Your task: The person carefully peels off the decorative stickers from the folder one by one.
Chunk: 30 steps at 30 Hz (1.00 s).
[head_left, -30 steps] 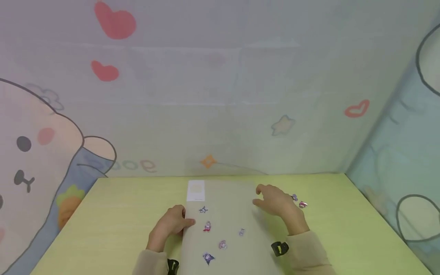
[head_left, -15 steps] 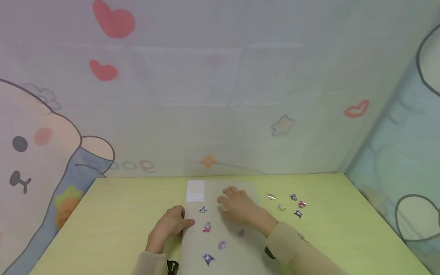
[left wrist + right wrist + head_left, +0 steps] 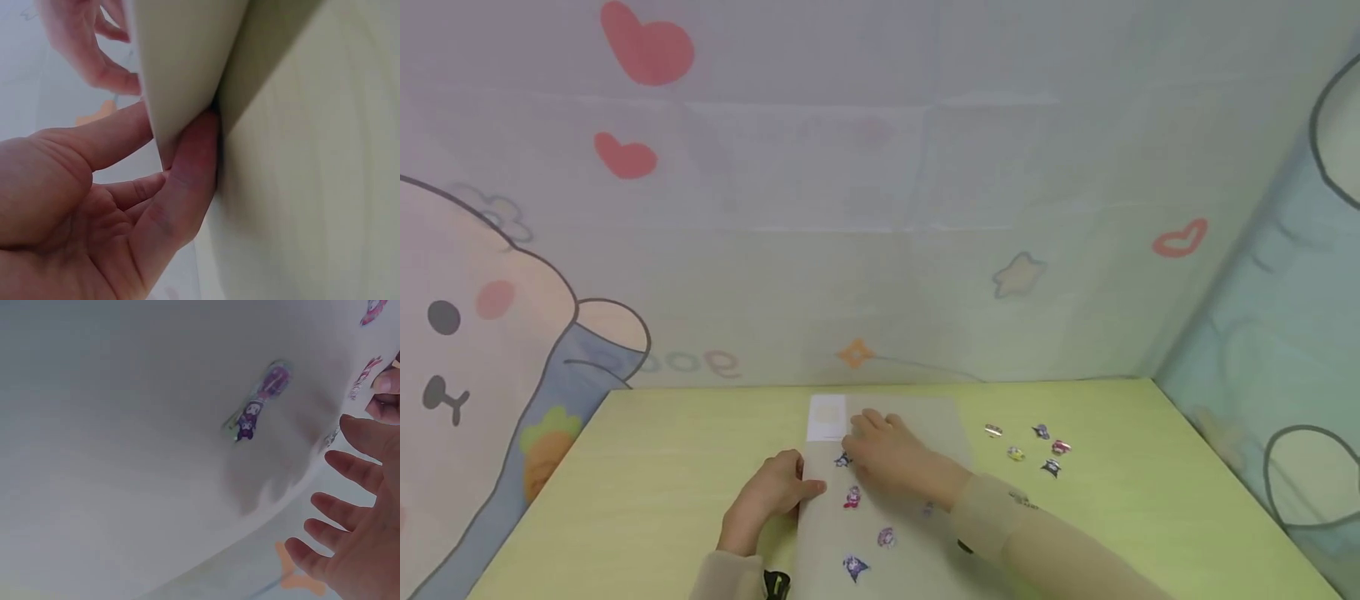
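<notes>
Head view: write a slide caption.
Left hand holds a pale board dotted with small cartoon figures; right hand over it.

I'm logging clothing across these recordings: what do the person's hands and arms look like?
The left hand and right hand are bare, no rings showing. A beige cloth left sleeve and matching right sleeve stop near the wrists; the latter bears a small greyish mark, too blurred to read. A small black fitting shows by each wrist.

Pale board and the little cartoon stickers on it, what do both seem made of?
The pale board: perhaps card or plastic, matte; the left wrist view shows a smooth, evenly coloured face. The stickers: probably thin plastic film, perhaps glossy; the right wrist view shows clear-looking margins around one's printed figures.
</notes>
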Each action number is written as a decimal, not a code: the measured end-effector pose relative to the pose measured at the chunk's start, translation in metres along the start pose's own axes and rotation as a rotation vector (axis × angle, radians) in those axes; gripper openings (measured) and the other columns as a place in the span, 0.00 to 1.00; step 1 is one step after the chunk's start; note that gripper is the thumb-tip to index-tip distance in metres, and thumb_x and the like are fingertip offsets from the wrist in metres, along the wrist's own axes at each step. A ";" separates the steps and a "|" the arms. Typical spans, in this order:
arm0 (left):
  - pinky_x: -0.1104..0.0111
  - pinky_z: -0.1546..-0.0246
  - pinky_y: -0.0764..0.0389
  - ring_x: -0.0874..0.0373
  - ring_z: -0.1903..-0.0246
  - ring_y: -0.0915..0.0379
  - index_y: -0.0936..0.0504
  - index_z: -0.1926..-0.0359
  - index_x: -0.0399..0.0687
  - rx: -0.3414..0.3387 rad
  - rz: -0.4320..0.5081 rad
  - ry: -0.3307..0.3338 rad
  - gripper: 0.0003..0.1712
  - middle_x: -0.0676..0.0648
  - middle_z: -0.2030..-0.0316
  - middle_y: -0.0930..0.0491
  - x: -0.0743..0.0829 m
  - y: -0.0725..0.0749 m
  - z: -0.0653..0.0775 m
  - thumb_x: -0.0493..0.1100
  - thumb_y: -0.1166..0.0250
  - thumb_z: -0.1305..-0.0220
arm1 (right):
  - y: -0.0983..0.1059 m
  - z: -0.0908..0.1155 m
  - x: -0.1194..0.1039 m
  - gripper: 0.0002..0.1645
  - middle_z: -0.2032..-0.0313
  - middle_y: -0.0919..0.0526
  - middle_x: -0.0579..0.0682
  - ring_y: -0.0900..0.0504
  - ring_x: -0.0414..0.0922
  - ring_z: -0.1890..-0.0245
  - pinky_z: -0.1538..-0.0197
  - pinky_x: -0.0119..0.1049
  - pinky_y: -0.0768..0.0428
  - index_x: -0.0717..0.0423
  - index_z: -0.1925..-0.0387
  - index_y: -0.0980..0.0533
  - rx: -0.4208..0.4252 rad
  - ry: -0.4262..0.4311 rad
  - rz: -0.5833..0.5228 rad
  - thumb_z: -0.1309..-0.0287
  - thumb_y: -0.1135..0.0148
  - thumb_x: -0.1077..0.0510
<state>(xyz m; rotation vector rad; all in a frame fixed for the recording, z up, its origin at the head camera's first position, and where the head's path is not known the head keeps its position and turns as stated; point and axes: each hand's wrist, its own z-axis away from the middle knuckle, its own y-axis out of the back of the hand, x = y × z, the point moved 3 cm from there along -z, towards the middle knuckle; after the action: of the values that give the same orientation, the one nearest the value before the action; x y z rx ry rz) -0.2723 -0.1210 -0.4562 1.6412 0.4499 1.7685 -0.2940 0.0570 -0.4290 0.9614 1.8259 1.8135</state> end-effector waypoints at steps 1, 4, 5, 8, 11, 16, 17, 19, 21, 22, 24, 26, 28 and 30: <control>0.65 0.76 0.25 0.55 0.79 0.24 0.28 0.68 0.37 0.001 -0.001 0.000 0.14 0.45 0.75 0.23 0.000 0.000 0.000 0.41 0.31 0.39 | 0.000 -0.002 0.000 0.11 0.41 0.27 0.53 0.33 0.52 0.39 0.43 0.50 0.29 0.48 0.54 0.22 0.000 -0.006 -0.010 0.36 0.39 0.52; 0.65 0.77 0.25 0.55 0.79 0.25 0.28 0.68 0.37 0.005 -0.002 0.000 0.14 0.45 0.76 0.24 0.001 -0.001 0.000 0.41 0.31 0.39 | 0.001 -0.006 0.002 0.09 0.42 0.27 0.53 0.33 0.52 0.38 0.43 0.50 0.29 0.47 0.56 0.22 0.006 -0.019 -0.035 0.37 0.39 0.52; 0.65 0.77 0.25 0.55 0.79 0.25 0.28 0.68 0.37 0.008 -0.006 -0.001 0.14 0.45 0.76 0.24 0.001 -0.001 -0.001 0.41 0.31 0.39 | 0.001 -0.007 0.003 0.08 0.42 0.27 0.53 0.33 0.51 0.39 0.43 0.49 0.29 0.47 0.56 0.23 0.004 -0.025 -0.045 0.37 0.39 0.52; 0.65 0.77 0.24 0.55 0.80 0.25 0.28 0.68 0.37 0.005 0.007 -0.005 0.14 0.45 0.76 0.24 0.001 -0.001 -0.001 0.41 0.31 0.39 | 0.000 -0.011 0.004 0.06 0.47 0.27 0.50 0.32 0.48 0.43 0.46 0.46 0.28 0.46 0.59 0.23 0.007 -0.039 -0.084 0.38 0.38 0.53; 0.65 0.77 0.25 0.55 0.80 0.25 0.28 0.68 0.37 0.010 -0.003 -0.004 0.14 0.45 0.76 0.24 0.000 -0.001 -0.001 0.41 0.31 0.40 | -0.001 -0.016 0.003 0.03 0.50 0.26 0.48 0.31 0.47 0.45 0.49 0.44 0.28 0.47 0.63 0.23 0.011 -0.038 -0.128 0.39 0.38 0.56; 0.65 0.77 0.27 0.55 0.80 0.26 0.28 0.69 0.38 0.016 -0.026 0.002 0.15 0.46 0.77 0.25 0.000 -0.002 -0.001 0.42 0.31 0.40 | -0.005 -0.021 0.004 0.02 0.44 0.27 0.51 0.34 0.49 0.39 0.44 0.47 0.30 0.47 0.67 0.23 -0.019 -0.055 -0.188 0.39 0.38 0.56; 0.65 0.77 0.26 0.55 0.80 0.26 0.29 0.69 0.38 0.015 -0.023 0.001 0.15 0.46 0.77 0.25 0.000 -0.002 -0.001 0.42 0.31 0.40 | -0.006 -0.021 0.004 0.03 0.42 0.28 0.51 0.35 0.49 0.37 0.43 0.48 0.30 0.47 0.68 0.24 -0.028 -0.060 -0.195 0.39 0.38 0.56; 0.65 0.78 0.26 0.55 0.80 0.26 0.29 0.70 0.38 0.012 -0.021 0.000 0.15 0.45 0.77 0.25 0.000 -0.003 -0.001 0.42 0.31 0.40 | -0.009 -0.022 0.004 0.04 0.41 0.29 0.52 0.36 0.50 0.36 0.41 0.49 0.31 0.46 0.69 0.25 -0.039 -0.069 -0.209 0.38 0.38 0.56; 0.65 0.78 0.26 0.55 0.81 0.25 0.29 0.70 0.38 0.007 -0.014 0.002 0.15 0.45 0.77 0.25 0.000 -0.003 -0.001 0.42 0.31 0.39 | -0.010 -0.022 0.004 0.05 0.41 0.29 0.53 0.36 0.50 0.36 0.41 0.50 0.31 0.46 0.69 0.26 -0.042 -0.072 -0.222 0.38 0.38 0.56; 0.65 0.78 0.26 0.55 0.81 0.25 0.29 0.70 0.38 0.007 -0.011 0.004 0.15 0.45 0.77 0.25 0.001 -0.003 -0.001 0.42 0.31 0.39 | -0.010 -0.022 0.005 0.05 0.41 0.29 0.53 0.36 0.51 0.36 0.41 0.50 0.31 0.47 0.69 0.26 -0.042 -0.072 -0.225 0.38 0.38 0.56; 0.65 0.77 0.26 0.55 0.80 0.25 0.29 0.69 0.38 0.006 -0.010 0.006 0.15 0.45 0.77 0.24 0.000 -0.003 -0.002 0.42 0.31 0.39 | -0.010 -0.022 0.005 0.05 0.41 0.29 0.53 0.36 0.51 0.36 0.41 0.50 0.31 0.47 0.69 0.27 -0.046 -0.074 -0.232 0.37 0.39 0.55; 0.65 0.77 0.27 0.55 0.80 0.26 0.29 0.69 0.38 0.008 -0.017 0.006 0.16 0.45 0.77 0.25 0.000 -0.002 -0.002 0.42 0.31 0.39 | -0.009 -0.022 0.004 0.04 0.42 0.30 0.53 0.36 0.51 0.37 0.41 0.50 0.31 0.47 0.68 0.27 -0.051 -0.073 -0.238 0.37 0.40 0.55; 0.65 0.77 0.27 0.55 0.79 0.26 0.29 0.69 0.38 0.012 -0.025 0.008 0.16 0.45 0.77 0.25 0.000 -0.002 -0.003 0.42 0.31 0.40 | -0.009 -0.022 0.004 0.04 0.42 0.30 0.53 0.36 0.51 0.37 0.41 0.50 0.31 0.47 0.67 0.27 -0.052 -0.068 -0.240 0.36 0.41 0.56; 0.65 0.77 0.28 0.55 0.79 0.27 0.29 0.69 0.38 0.012 -0.030 0.007 0.16 0.45 0.77 0.25 -0.001 -0.003 -0.003 0.43 0.31 0.40 | -0.009 -0.022 0.004 0.04 0.42 0.30 0.53 0.36 0.51 0.37 0.42 0.50 0.30 0.46 0.67 0.27 -0.047 -0.059 -0.230 0.36 0.40 0.56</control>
<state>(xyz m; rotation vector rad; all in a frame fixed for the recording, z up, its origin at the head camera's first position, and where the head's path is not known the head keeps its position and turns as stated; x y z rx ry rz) -0.2747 -0.1191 -0.4589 1.6291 0.4868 1.7531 -0.3136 0.0452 -0.4348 0.7456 1.7694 1.6635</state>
